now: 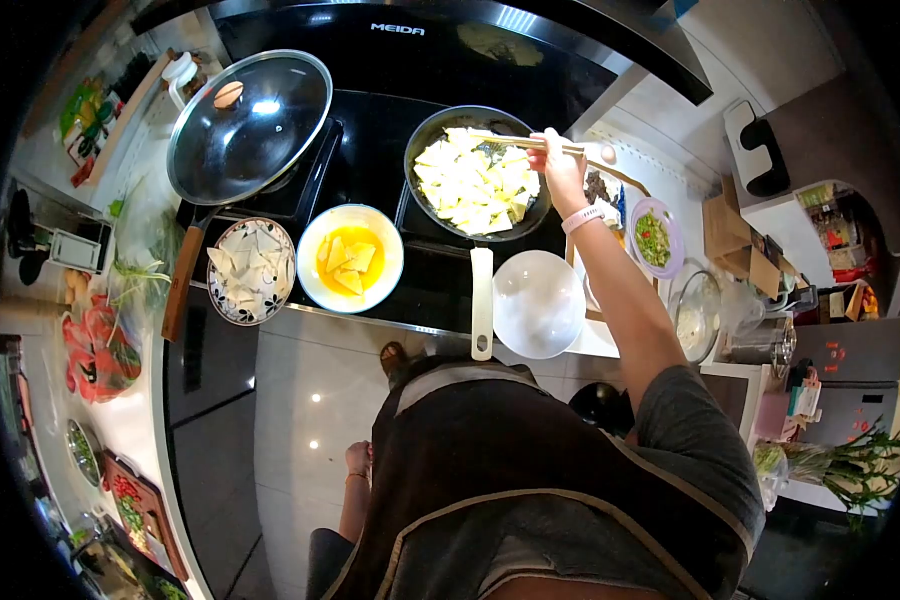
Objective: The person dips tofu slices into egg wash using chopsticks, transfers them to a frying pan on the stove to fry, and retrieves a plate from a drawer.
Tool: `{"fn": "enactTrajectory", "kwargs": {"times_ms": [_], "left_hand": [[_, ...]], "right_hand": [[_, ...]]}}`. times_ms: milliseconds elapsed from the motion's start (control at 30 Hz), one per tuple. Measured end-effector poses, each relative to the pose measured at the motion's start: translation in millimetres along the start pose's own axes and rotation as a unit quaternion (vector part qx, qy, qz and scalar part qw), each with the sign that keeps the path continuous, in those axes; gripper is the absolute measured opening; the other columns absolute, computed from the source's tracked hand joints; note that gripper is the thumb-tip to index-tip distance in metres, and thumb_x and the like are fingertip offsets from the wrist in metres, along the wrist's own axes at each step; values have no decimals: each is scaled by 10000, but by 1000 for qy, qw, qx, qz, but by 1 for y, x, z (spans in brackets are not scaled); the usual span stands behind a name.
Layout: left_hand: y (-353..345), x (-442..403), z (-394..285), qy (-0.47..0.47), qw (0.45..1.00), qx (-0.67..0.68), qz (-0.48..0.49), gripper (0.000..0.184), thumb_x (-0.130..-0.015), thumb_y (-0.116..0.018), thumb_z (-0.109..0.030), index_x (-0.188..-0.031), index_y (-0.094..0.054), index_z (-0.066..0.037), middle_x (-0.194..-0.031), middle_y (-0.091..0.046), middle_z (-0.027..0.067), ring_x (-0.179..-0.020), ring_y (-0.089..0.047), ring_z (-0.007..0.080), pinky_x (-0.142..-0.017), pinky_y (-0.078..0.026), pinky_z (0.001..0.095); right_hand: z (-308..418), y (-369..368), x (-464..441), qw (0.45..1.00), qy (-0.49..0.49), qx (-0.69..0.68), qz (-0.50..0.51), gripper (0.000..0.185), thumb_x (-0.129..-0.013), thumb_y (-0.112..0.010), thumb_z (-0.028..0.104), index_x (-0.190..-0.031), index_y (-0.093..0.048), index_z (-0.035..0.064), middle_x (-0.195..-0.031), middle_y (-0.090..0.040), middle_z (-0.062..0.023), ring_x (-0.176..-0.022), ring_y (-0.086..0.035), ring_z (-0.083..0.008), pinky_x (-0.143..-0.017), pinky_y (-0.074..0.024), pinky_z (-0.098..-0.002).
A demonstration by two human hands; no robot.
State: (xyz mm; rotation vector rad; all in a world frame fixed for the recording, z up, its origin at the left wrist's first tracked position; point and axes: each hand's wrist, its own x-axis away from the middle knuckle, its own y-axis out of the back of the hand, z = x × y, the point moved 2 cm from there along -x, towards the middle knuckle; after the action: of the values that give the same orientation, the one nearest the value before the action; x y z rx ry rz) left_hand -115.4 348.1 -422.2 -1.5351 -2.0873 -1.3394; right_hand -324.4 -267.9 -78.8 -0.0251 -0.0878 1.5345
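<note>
My right hand (562,170) is closed around a pair of long chopsticks (515,141). Their tips reach over a dark frying pan (545,210) on the right burner. Pale yellow cut pieces (475,185) cover most of the pan's bottom. In front of it stand a bowl (308,285) of beaten egg with several pieces in it and a patterned plate (270,312) of pale, dry triangular pieces. A white bowl (539,304) sits beside the pan's cream handle (482,305). Low beside my apron hangs my left hand (359,458), its fingers curled; whatever they may hold is hidden.
A glass-lidded pan (250,125) with a wooden handle stands on the left burner. To the right are a purple-rimmed bowl (654,238) of chopped greens and a glass bowl (697,315). A cutting board (145,515) with chopped ingredients lies on the left counter.
</note>
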Motion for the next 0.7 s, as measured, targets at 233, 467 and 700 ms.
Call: {"fn": "enactTrajectory", "kwargs": {"times_ms": [233,467,700], "left_hand": [[-1,-3,1,2,1000,0,-1,254,-796,-502,-261,-711,-622,-55,-674,-620,134,-630,-603,318,-566,-484,421],[-6,-5,11,-8,1000,-12,-6,270,-803,-493,-273,-714,-627,-55,-679,-624,138,-630,-606,323,-570,-489,422],[-14,6,14,-89,983,-157,11,283,-799,-496,-310,-733,-638,-74,-711,-623,158,-707,-598,368,-637,-488,453]], "right_hand": [[15,-28,5,800,391,401,215,195,-907,-554,178,-923,-688,37,-784,-663,-55,-705,-605,-115,-632,-483,-273],[16,-9,-21,983,110,103,106,331,-926,-534,262,-878,-664,-39,-712,-663,-97,-586,-627,-131,-574,-527,-248],[21,30,-19,997,23,49,59,316,-940,-505,250,-926,-620,-44,-755,-662,-135,-588,-643,-160,-558,-546,-253]]}}
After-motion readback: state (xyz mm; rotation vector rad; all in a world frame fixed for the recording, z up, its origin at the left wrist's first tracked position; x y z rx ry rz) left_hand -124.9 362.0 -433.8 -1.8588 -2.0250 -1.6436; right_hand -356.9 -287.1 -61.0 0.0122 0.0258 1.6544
